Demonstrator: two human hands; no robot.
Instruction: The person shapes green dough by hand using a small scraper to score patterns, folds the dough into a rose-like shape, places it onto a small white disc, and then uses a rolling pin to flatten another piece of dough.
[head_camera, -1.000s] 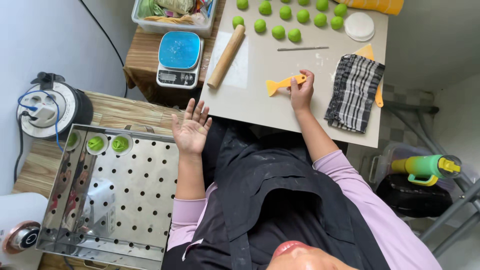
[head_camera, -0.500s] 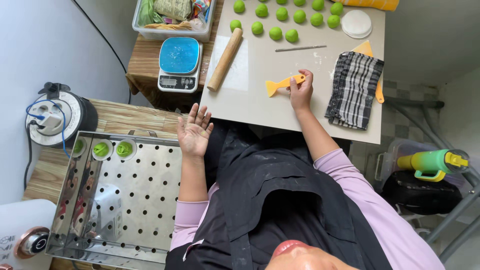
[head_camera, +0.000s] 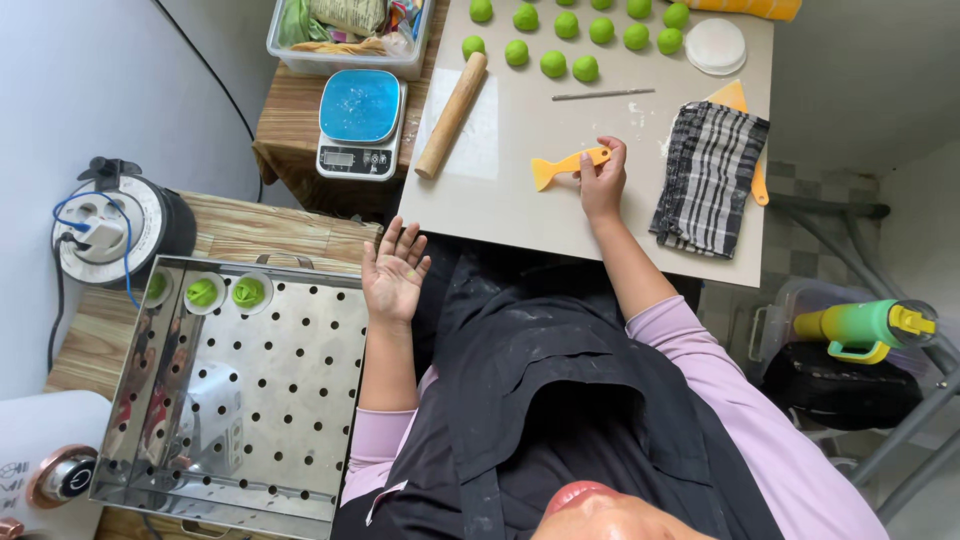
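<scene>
My right hand rests on the beige work board and grips the handle end of an orange fish-shaped dough scraper. My left hand hovers palm up with fingers spread, holding nothing, between the board and the perforated steel steamer tray. Two shaped green dough pieces in paper cups sit in the tray's far left corner. Several green dough balls lie in rows at the far end of the board, next to a wooden rolling pin.
A checked cloth lies at the board's right edge, with a thin metal stick and a white lid beyond. A blue kitchen scale, a clear storage box, a cable reel and a green-yellow bottle surround the workplace.
The view has drifted slightly. Both hands have kept nearly the same pose, the left palm up and open, the right on the scraper.
</scene>
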